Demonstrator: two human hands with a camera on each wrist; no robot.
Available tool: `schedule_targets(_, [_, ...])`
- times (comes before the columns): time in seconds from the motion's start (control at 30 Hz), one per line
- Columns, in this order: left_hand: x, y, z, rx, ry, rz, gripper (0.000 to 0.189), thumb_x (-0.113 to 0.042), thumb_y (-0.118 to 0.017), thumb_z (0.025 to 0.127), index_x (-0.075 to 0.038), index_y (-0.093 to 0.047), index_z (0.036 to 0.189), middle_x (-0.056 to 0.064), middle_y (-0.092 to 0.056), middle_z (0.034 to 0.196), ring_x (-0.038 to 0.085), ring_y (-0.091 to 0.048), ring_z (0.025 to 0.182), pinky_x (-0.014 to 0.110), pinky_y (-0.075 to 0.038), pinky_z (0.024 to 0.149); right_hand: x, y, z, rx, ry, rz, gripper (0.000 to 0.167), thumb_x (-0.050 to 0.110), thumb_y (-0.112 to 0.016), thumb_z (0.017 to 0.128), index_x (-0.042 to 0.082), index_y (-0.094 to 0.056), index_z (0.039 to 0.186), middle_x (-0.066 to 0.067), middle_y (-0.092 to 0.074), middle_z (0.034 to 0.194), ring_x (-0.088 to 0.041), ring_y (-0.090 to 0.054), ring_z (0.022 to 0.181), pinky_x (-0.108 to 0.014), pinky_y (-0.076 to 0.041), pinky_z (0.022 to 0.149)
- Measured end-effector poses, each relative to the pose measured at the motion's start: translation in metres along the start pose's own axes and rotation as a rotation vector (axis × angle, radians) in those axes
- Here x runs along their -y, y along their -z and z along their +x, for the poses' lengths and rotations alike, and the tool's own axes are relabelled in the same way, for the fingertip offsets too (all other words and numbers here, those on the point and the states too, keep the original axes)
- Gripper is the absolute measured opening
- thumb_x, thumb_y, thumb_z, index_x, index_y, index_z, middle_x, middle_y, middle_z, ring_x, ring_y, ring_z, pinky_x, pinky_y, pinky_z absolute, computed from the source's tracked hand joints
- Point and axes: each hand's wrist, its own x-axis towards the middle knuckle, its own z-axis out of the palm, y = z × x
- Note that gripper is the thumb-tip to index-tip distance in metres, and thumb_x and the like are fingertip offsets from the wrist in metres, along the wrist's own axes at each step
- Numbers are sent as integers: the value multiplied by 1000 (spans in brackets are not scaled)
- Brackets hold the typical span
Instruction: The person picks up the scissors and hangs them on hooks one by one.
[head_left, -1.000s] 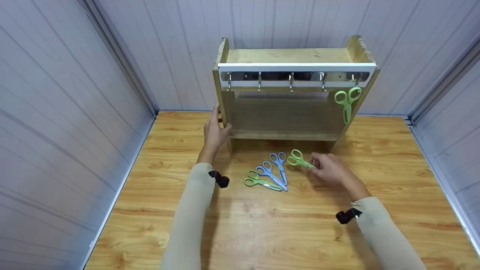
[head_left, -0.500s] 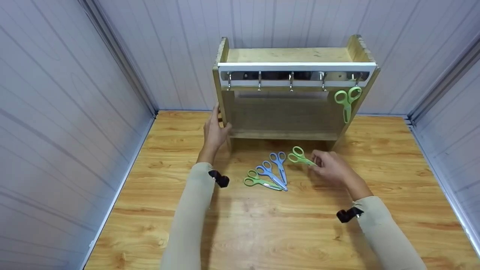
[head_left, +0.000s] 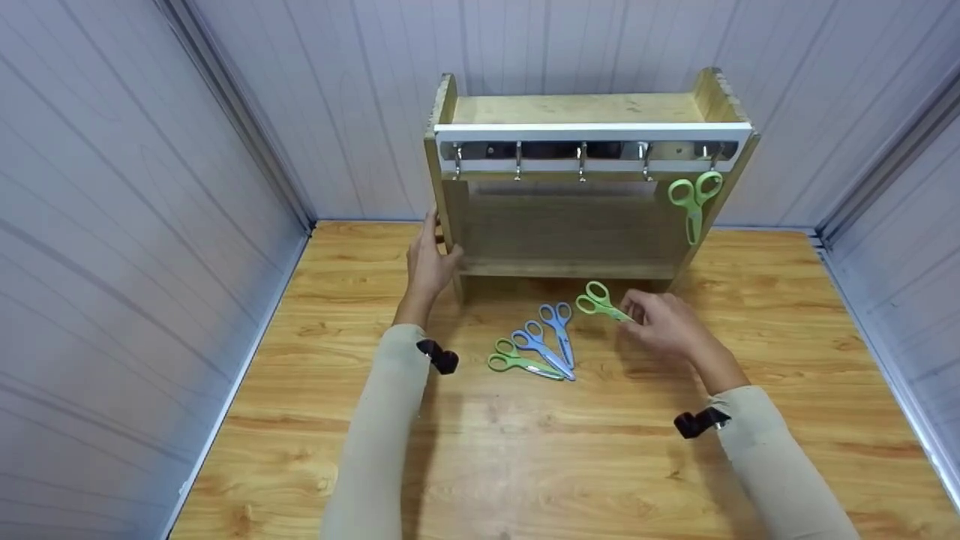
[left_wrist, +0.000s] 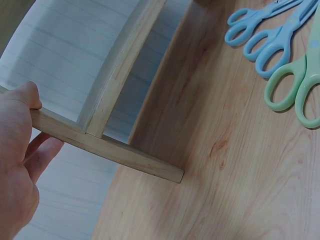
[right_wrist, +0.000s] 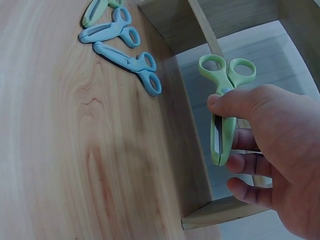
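Observation:
My left hand (head_left: pixel 429 262) grips the left side panel of a small wooden shelf (head_left: pixel 566 268); in the left wrist view the thumb is on one side of the panel (left_wrist: pixel 107 150) and fingers are on the other. Between thumb and fingers, my right hand (head_left: pixel 669 324) pinches green scissors (right_wrist: pixel 229 130) by the blade end, handle loops pointing away from the hand. These scissors are held off the table, in front of the shelf's lower right. Just left of them lie two blue scissors (head_left: pixel 559 334) and another pair of green scissors (head_left: pixel 529 366), their tips close together.
A white rail (head_left: pixel 592 133) with several metal hooks (head_left: pixel 582 163) runs across the shelf's upper front. Green scissors (head_left: pixel 694 217) hang from its rightmost hook. The wood-grain table (head_left: pixel 495 465) is bounded by pale panel walls (head_left: pixel 375 105) at the back and both sides.
My right hand has lifted the green scissors slightly, up and toward the shelf. My left hand stays in place on the side panel, and the scissors on the table have not moved.

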Motion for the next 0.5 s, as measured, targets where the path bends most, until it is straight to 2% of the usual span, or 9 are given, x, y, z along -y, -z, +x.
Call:
schedule_targets(0.23, [1, -1, 1, -10, -7, 11, 83, -2, -76, 100, -9, -40, 174, 25, -63, 162, 44, -77, 131, 57, -62, 112, 2, 7, 1, -41, 16, -20, 14, 20, -82, 100, 10, -75, 106, -6, -78, 88, -17, -65, 75, -37, -48, 71])
schedule_targets(0.5, [-1, -1, 0, -14, -6, 19, 81, -2, -76, 101, -6, -40, 174, 25, -62, 163, 44, -76, 132, 57, -61, 113, 5, 14, 1, -47, 18, -28, 15, 23, -81, 102, 10, -75, 108, -7, -77, 88, -17, -63, 74, -36, -47, 69])
